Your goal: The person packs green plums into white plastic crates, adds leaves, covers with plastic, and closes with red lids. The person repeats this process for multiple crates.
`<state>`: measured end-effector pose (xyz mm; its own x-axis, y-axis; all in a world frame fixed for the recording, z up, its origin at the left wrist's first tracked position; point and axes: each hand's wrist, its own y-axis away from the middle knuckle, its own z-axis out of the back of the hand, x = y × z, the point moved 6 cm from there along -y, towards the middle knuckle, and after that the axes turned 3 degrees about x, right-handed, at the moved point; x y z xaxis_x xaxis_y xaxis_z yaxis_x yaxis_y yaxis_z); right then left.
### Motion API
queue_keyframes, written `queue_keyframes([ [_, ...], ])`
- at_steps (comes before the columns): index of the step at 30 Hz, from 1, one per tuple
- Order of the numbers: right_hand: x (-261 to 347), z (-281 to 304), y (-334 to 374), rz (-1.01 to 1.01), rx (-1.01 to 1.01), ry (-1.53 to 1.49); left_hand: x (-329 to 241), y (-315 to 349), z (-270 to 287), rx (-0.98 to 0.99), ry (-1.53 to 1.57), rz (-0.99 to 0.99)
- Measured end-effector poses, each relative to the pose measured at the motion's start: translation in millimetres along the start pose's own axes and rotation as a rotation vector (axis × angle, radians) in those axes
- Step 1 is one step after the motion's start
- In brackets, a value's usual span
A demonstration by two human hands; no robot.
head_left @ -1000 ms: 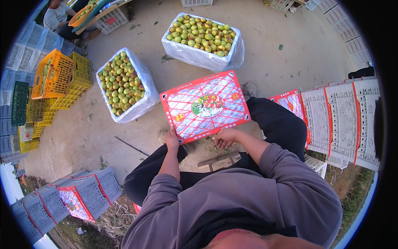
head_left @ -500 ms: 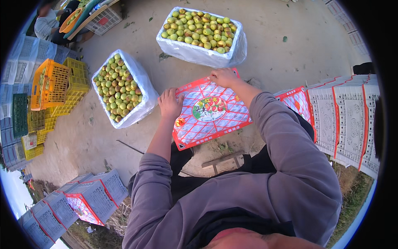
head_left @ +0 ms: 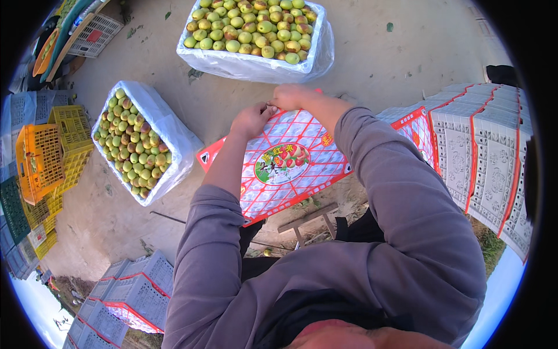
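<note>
In front of me lies a crate closed by a red lattice lid (head_left: 311, 160), with a round printed fruit label in its middle and whitish plastic showing through the gaps. My left hand (head_left: 253, 120) is closed at the lid's far edge, thumb and fingertips drawn together there. Close beside it, my right hand (head_left: 294, 98) bends its fingers over the same edge. The two hands almost touch, and anything small between their fingertips is hidden. Beyond the lid is a plastic-lined box of green-brown fruit (head_left: 250, 29); another fruit-filled box (head_left: 136, 142) stands to its left.
White crates with red lids (head_left: 465, 139) stand in a row at right, and more grey-white crates (head_left: 139, 291) at lower left. Yellow crates (head_left: 75, 139) and an orange crate (head_left: 39, 163) are stacked at far left. A small wooden stool (head_left: 308, 224) is near my legs.
My left hand has slid from the lid's left part to the middle of its far edge, beside my right hand. My right hand has come left along that edge, and the view has shifted.
</note>
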<state>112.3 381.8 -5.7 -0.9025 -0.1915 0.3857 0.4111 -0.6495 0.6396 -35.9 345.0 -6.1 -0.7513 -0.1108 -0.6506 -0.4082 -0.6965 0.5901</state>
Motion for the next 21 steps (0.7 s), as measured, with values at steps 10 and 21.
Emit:
queue_keyframes([
  [10, -10.8, 16.5, 88.3, 0.132, -0.942, -0.147, 41.9, 109.0, 42.3, -0.814, 0.127, -0.194],
  [21, -101.1, -128.9, 161.5, -0.517, -0.565, -0.834, 178.6, 223.9, -105.0, -0.638, 0.821, 0.447],
])
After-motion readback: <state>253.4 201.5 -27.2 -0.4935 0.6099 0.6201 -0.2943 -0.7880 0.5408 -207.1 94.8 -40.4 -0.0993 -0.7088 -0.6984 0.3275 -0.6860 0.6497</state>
